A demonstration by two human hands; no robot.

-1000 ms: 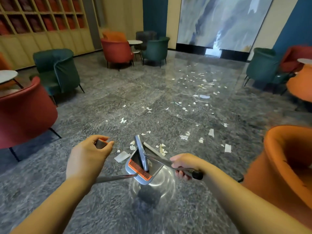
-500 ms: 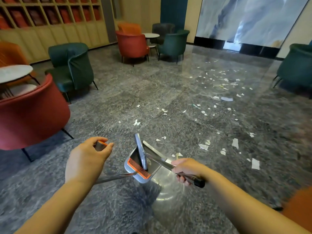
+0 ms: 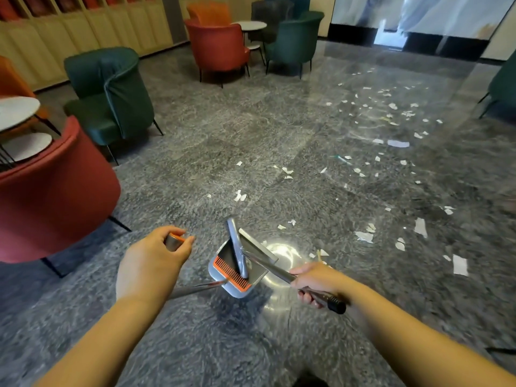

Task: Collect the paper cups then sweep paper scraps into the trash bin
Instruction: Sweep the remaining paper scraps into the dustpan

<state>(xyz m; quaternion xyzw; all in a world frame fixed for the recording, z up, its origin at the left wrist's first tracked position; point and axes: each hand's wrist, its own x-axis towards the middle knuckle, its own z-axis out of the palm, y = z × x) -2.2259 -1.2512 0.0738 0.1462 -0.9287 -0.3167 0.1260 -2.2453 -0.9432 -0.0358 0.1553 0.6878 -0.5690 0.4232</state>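
My left hand grips the orange-tipped top of the dustpan handle; its metal pole runs down to the grey dustpan with an orange comb edge, held just above the floor. My right hand grips the black-ended broom handle. The grey broom head lies tucked in the dustpan. White paper scraps are scattered over the grey stone floor ahead and to the right. No paper cups or trash bin are in view.
A red armchair stands close on my left, with a dark green chair and a round white table behind it. More chairs around a small table sit at the back. Another green chair is at the right edge.
The view has swung left: the orange chair at the right has left the frame and the red chair at the left looms nearer. Both hands keep their grips on the dustpan and broom.
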